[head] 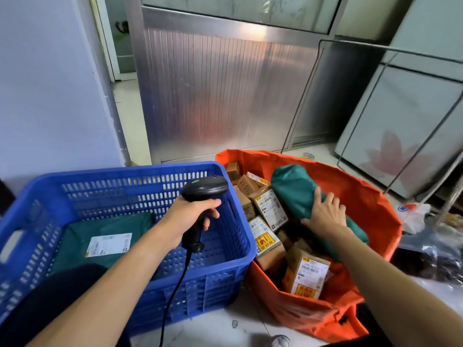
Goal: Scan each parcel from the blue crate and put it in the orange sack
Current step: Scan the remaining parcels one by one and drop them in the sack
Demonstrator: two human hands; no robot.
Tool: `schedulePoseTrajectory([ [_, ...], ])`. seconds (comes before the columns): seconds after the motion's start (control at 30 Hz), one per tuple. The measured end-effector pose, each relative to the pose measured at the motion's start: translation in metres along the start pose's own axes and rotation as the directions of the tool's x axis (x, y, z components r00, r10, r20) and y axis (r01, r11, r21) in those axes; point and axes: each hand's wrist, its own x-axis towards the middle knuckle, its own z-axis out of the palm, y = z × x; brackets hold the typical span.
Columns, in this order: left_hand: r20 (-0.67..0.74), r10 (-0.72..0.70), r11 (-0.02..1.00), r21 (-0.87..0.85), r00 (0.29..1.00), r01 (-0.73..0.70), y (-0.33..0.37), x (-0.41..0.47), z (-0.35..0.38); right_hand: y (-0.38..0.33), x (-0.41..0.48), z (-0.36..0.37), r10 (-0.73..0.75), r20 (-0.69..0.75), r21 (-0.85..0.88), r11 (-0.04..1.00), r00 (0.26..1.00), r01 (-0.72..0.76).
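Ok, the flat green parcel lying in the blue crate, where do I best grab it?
Probably its right edge, pinched from above. The green parcel lies flat, label up, on the floor of the blue crate, whose walls block the sides. The left hand grips the scanner, so use the right hand.

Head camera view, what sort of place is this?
Probably a small parcel sorting spot, perhaps a back room: the left hand holds a barcode scanner, a blue crate holds a labelled green parcel, and an orange sack holds labelled cartons.
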Motion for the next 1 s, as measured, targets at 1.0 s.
schedulePoseTrajectory([
  [1.0,-0.161,0.032,0.986,-0.154,0.986,-0.057,0.017,-0.044,-0.053,-0.092,-0.054,-0.09,-0.389,-0.001,0.317,0.874,0.921,0.369],
])
